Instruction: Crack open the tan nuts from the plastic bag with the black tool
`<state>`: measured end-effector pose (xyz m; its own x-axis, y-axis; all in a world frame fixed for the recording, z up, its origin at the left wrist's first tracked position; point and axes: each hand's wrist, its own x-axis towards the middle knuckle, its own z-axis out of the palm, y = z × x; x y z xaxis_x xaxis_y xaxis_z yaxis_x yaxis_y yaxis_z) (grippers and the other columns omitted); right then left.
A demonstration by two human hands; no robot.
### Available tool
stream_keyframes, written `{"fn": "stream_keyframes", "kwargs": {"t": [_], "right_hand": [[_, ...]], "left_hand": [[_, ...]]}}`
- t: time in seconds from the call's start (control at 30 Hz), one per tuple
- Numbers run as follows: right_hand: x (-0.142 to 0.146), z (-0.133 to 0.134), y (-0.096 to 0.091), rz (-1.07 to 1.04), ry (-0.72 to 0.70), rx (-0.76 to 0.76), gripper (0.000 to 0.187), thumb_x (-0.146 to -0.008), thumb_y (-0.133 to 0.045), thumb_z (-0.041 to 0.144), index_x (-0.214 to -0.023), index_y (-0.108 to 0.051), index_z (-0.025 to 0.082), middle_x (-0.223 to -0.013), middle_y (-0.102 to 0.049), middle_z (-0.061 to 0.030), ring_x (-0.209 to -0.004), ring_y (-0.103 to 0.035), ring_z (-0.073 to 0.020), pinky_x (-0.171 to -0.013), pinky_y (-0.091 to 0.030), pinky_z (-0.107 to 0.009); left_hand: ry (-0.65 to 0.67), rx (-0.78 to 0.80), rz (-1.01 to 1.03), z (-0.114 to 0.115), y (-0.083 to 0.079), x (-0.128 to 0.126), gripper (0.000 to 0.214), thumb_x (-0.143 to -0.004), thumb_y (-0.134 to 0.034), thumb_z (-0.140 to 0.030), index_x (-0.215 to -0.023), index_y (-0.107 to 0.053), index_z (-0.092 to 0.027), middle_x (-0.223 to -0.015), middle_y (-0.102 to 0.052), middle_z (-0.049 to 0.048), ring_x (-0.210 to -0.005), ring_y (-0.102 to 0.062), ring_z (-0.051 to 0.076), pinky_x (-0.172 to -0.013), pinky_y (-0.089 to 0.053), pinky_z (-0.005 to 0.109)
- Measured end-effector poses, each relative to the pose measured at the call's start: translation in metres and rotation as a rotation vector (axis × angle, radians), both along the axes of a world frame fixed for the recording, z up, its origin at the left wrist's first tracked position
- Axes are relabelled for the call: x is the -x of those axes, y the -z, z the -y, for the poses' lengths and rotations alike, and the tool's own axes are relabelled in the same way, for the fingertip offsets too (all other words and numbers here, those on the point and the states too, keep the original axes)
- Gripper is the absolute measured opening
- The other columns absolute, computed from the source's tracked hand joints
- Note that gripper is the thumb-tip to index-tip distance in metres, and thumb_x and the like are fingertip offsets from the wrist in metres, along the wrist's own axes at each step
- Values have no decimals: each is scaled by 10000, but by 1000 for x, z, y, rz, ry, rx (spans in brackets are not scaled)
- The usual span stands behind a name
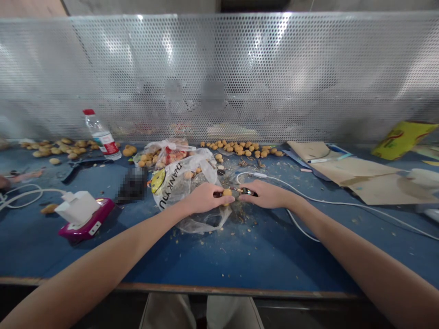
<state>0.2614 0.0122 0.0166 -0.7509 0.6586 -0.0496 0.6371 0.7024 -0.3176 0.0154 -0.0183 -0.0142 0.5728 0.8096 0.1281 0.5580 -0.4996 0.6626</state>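
My left hand [206, 197] is closed around a small round yellow-brown fruit [227, 193] at the middle of the blue table [219, 256]. My right hand [262, 193] grips a small dark-handled tool [244, 190] whose tip meets the fruit. Both hands rest low over the table, just right of a clear plastic bag [178, 180] printed "THANK YOU" that holds more of the fruit. Bits of peel and debris [240, 214] lie under and around the hands.
A row of the same fruit [240, 147] lies at the back centre, and another pile [61, 147] at the back left by a water bottle [101, 135]. A white cable [343, 203] runs right. A pink box [85, 219] sits left, brown paper [356, 176] right, and a perforated metal screen [219, 77] behind.
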Motion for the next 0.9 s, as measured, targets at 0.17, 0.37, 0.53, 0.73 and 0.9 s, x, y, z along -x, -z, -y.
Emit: {"fn": "stream_keyframes", "kwargs": {"t": [0.17,0.37,0.53,0.73,0.9], "right_hand": [[0,-1,2,-4,-23,-8,529,-946,-378,636,-1053,-653,197,-846,-667,-76,-759,-589,-227,-691,-401,-347],[-2,-3,4,13,-11,-26,532,-945,-379,636,-1088,-650,202,-893,-674,-91,-806,-599,-244,-710,-406,-360],[-2,-4,5,19,-10,-19,547,-947,-363,646,-1121,-639,206,-912,-678,-86,-832,-603,-249,-725,-415,-366],[-2,-4,5,22,-8,-27,544,-948,-363,641,-1092,-647,199,-877,-672,-85,-797,-595,-240,-705,-410,-363],[-2,-4,4,-3,-24,-14,516,-946,-385,630,-1082,-646,206,-863,-669,-75,-791,-591,-236,-702,-401,-357]], "left_hand": [[-16,-4,-14,1,-1,0,531,-905,-492,-604,-605,-369,-183,-535,-345,-23,-472,-284,92,-505,-190,295],[-17,-7,-12,1,-2,0,533,-901,-499,-600,-599,-364,-182,-535,-340,-23,-474,-283,91,-506,-187,300],[-13,-16,-8,-1,1,1,493,-897,-519,-549,-598,-380,-184,-540,-356,-23,-477,-289,90,-505,-193,296],[-9,-25,-10,0,0,0,483,-899,-519,-537,-602,-384,-182,-540,-357,-22,-477,-297,93,-504,-195,295],[6,7,6,1,-3,0,501,-899,-513,-560,-601,-374,-183,-540,-333,-24,-469,-284,92,-498,-195,287]]}}
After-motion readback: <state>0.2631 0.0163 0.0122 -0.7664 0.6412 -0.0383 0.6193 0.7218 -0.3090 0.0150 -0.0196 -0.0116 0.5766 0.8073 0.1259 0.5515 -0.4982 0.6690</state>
